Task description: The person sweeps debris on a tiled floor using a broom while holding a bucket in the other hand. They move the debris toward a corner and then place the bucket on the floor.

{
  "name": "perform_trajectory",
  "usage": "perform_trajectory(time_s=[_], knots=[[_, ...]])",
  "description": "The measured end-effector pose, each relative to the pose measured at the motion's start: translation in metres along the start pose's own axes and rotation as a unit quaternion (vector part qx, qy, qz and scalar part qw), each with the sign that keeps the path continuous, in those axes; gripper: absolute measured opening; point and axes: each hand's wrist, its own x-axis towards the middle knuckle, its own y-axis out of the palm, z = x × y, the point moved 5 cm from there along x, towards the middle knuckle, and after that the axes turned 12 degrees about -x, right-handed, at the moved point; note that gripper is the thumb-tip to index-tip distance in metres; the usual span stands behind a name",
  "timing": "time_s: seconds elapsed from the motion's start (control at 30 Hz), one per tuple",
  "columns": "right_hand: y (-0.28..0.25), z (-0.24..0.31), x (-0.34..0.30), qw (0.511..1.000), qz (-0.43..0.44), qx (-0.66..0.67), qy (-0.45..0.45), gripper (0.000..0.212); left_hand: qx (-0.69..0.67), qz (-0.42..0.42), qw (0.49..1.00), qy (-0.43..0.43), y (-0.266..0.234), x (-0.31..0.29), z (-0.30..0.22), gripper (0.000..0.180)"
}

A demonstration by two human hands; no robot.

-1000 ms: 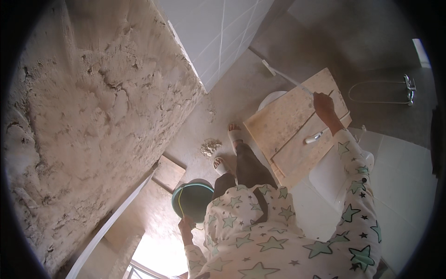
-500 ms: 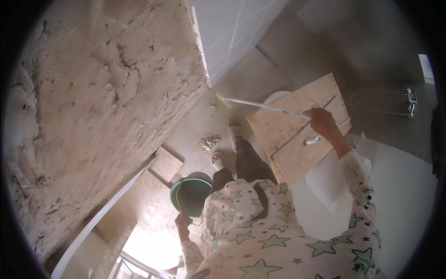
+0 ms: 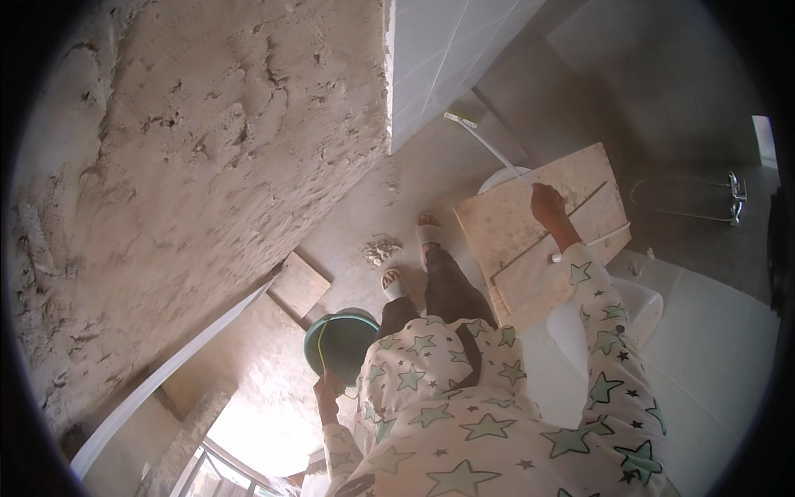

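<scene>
My right hand [image 3: 548, 207] is closed round the pale handle of a long-handled tool [image 3: 493, 151]. Its narrow crosswise head is over the floor near the tiled wall's foot; whether it is a brush or a squeegee is unclear. At the lower left, my left hand [image 3: 329, 386] grips the thin yellow handle [image 3: 321, 352] of a green bucket [image 3: 308, 341], which hangs or stands beside my left leg. The bucket's inside is dark, so its contents do not show. A small heap of crumbled rubble [image 3: 382, 249] lies on the floor [image 3: 348, 236] just beyond my feet.
A rough plastered wall [image 3: 190, 166] rises on the left, meeting a tiled wall [image 3: 451, 50]. Wooden boards [image 3: 538, 240] cover part of white bathroom fixtures on the right. A small board [image 3: 299, 287] lies beside the bucket. A shower tap [image 3: 735, 199] is on the right wall.
My right hand has moved slightly left, and the tool's head has swung away from me and right, leaving the scattered crumbs by the wall corner. My left hand stays on the bucket's handle.
</scene>
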Motion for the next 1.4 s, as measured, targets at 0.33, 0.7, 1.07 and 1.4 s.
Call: perform_trajectory(time_s=[0.33,0.7,1.07,1.4], knots=[[-0.027,0.001,0.004,0.984,-0.089,-0.104,-0.114,0.014,-0.002,-0.016,1.000,-0.008,-0.011,-0.007,0.008,0.039],[-0.082,0.016,-0.020,0.967,-0.101,-0.092,-0.214,0.022,0.017,0.016,1.000,0.001,-0.005,0.008,0.004,0.039],[-0.107,0.087,-0.069,0.962,-0.017,-0.006,-0.274,0.023,0.003,0.022,1.000,0.012,0.003,0.015,-0.006,0.038],[-0.128,0.066,-0.088,0.978,0.003,0.005,-0.209,0.027,-0.003,0.007,1.000,0.008,-0.016,0.005,0.007,0.040]])
